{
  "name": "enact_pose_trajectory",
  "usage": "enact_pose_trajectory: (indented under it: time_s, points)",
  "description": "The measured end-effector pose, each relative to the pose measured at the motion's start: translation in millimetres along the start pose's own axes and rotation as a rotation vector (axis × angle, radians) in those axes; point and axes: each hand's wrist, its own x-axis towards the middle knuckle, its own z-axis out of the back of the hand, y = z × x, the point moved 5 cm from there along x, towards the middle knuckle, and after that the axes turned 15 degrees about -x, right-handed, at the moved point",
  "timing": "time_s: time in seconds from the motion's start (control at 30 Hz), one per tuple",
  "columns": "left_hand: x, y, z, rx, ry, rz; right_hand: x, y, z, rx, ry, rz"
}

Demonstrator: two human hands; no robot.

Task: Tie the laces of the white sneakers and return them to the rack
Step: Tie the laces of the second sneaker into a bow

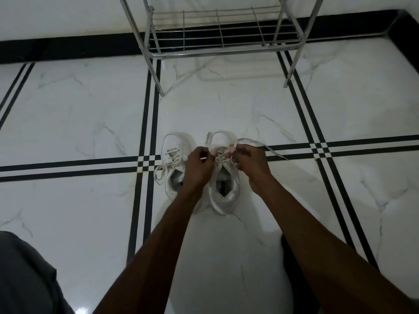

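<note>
Two white sneakers stand side by side on the floor, toes pointing away from me. The left sneaker [173, 164] has loose laces [159, 171] spilling off its left side. Over the right sneaker [224, 191], my left hand [198, 165] pinches one lace end, its white tip sticking out by my fingers. My right hand [248, 158] grips the other lace [260, 145], which trails off to the right across the tiles. Both hands sit close together above the shoe's tongue. The metal wire rack [224, 35] stands ahead against the wall.
White marble floor tiles with black double stripes [147, 159] surround the shoes. The rack's legs [289, 71] reach down to the floor ahead. A black skirting [68, 49] runs along the wall. My grey-clad knee [25, 275] fills the lower left corner.
</note>
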Motion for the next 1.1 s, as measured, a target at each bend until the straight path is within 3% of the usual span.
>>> enact_pose_trajectory:
  time_s: [0.1, 0.2, 0.37, 0.5, 0.73, 1.1]
  points:
    - [6, -30, 9, -0.142, 0.075, -0.059, 2, 17, 11, 0.056, -0.056, 0.03]
    - [7, -63, 14, -0.055, 0.162, -0.246, 1, 39, 16, -0.06, -0.003, 0.159]
    - [14, -64, 10, 0.065, 0.263, -0.345, -24, 75, -15, -0.6, 0.556, 0.389]
    - [11, -46, 7, -0.022, 0.381, -0.218, -20, 80, -6, -0.694, 0.429, 0.476]
    - [14, -29, 4, -0.011, 0.316, -0.124, -8, 87, 12, -0.808, 0.338, 0.56]
    - [19, -26, 1, 0.016, 0.313, -0.026, -8, 80, 11, -0.75, 0.404, 0.415]
